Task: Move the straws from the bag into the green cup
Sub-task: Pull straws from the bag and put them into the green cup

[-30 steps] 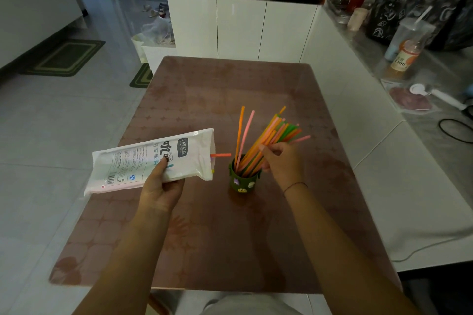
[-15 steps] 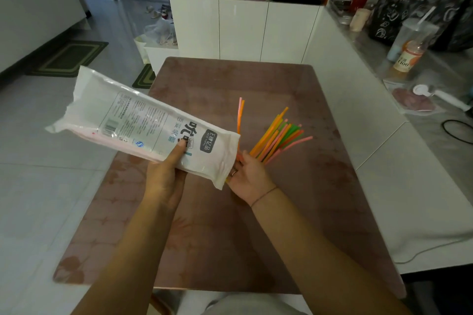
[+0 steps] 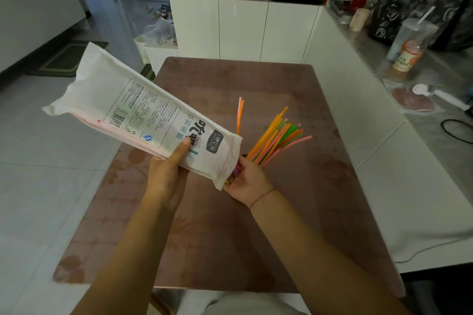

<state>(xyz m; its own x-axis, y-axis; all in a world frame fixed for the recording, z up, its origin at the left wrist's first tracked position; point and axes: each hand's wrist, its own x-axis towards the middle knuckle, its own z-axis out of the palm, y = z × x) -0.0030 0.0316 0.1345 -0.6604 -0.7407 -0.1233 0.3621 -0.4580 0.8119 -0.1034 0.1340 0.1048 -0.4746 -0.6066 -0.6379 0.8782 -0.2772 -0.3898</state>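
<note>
the left hand [image 3: 167,174] is gripping the bag [image 3: 143,115] from beneath, thumb pressing on the printed face. the right hand [image 3: 247,181] is lying palm up at the bag's mouth with its fingers tucked under the opening. a few coloured straw ends [image 3: 236,168] are showing there, but i cannot tell whether the fingers are pinching them or only cupping them.

the likely slip: the bag is tilting mouth-down, so its contents may be sliding out all together, spilling past the right hand onto the table [image 3: 332,212]. the bag's lower corner and the right hand are also working just beside the straws [image 3: 276,138] already standing beyond the right hand. a nudge there could be tipping the green cup, which is hiding behind the bag and the hand. that bunch is leaning heavily to one side.

the bag's long axis is running from its sealed end, up and away to the left of the left hand, down to its mouth at the right hand. the standing straws are fanning up and away to the right of the right hand, with two rising nearly upright beside the bag.
</note>
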